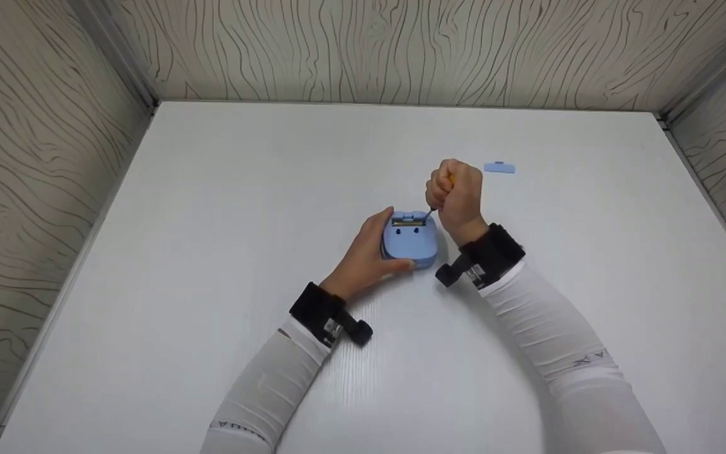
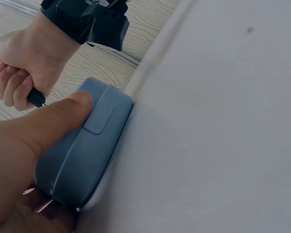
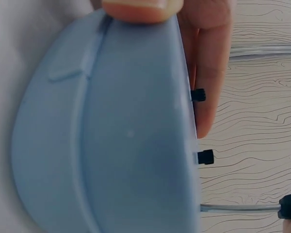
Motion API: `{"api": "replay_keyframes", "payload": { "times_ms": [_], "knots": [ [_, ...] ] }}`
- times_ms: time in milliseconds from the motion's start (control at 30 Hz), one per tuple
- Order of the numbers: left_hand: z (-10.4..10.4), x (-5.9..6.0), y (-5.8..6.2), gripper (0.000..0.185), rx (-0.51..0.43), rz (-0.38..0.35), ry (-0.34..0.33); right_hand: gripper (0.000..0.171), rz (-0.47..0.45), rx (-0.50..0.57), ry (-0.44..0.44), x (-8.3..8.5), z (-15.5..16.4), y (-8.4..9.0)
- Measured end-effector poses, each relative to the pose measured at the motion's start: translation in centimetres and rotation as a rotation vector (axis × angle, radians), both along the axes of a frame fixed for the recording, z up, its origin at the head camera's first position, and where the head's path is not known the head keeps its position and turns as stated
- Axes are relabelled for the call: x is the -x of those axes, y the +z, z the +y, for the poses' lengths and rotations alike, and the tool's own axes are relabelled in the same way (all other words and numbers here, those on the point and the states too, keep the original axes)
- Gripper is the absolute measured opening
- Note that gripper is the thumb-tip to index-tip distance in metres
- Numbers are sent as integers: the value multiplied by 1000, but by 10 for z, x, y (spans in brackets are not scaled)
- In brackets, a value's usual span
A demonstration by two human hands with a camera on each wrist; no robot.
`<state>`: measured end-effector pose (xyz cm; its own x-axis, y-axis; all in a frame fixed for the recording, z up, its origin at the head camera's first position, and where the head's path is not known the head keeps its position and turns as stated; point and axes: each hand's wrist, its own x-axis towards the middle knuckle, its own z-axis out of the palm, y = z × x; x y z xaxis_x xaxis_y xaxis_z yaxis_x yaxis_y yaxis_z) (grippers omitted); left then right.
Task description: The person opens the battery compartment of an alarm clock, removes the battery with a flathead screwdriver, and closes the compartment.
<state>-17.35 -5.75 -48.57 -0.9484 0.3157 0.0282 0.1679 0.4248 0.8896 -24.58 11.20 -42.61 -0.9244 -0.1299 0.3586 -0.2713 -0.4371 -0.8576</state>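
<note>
My left hand [image 1: 369,252] grips a light blue rounded plastic case [image 1: 409,244] on the table, thumb on the near side, fingers around its left and far side. Its upper face has an open slot [image 1: 408,222] with something yellowish inside, possibly a battery. Two small black pegs [image 3: 206,157] stick out from that face. In my right hand [image 1: 462,198] is a screwdriver [image 3: 240,208], its black and yellow handle mostly hidden in the fist. The metal shaft reaches the case at the slot's right end; the tip is hidden.
A small light blue cover piece [image 1: 500,168] lies on the white table [image 1: 243,189], beyond and right of my right hand. Wood-patterned panels [image 1: 375,50] stand along the table's back and sides.
</note>
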Motion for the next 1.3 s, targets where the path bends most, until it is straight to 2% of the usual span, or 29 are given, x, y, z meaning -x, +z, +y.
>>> {"api": "replay_keyframes", "payload": {
  "times_ms": [300,700,1033,1300],
  "knots": [
    [0,0,0,104,-12,-3,3,39,47,-77,43,0,-3,-5],
    [-1,1,1,103,-4,-5,4,46,-5,60,109,7,3,-2],
    [-2,0,-1,103,-10,-23,-2,46,-55,107,28,5,4,-5],
    [-2,0,0,103,-26,-23,1,44,-69,147,0,4,5,-4]
  ]
}}
